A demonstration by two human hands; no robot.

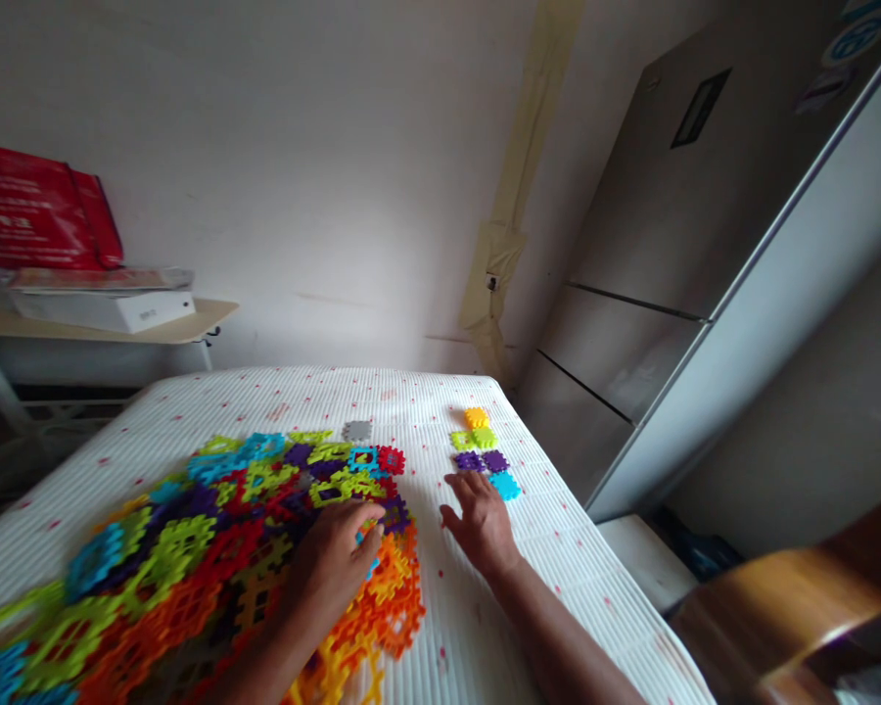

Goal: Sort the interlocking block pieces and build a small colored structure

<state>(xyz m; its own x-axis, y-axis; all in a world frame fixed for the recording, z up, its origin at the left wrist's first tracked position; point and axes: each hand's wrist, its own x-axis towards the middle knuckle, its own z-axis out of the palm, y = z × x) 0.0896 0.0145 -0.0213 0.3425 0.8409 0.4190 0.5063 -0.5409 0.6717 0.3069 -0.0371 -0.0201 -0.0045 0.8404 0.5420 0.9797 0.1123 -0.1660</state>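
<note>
Over the right part of a heap of colourful interlocking plastic tiles (264,480) is my left hand (334,548). Its thumb and index finger are a little apart, the other fingers hidden; bits of a blue tile show around the thumb. My right hand (481,524) hovers low over the tablecloth with fingers spread, holding nothing. Just beyond its fingertips lie a blue tile (505,486) and two purple tiles (494,460). Behind these are two green tiles (484,438) and a yellow tile (477,417). A grey tile (356,430) rests at the heap's far edge.
The table wears a white, red-dotted cloth (558,607). A tall grey refrigerator (631,255) stands on the right, with a wooden chair (800,607) below it. At left, a side table (216,311) carries a white box (139,308) and a red bag (36,211).
</note>
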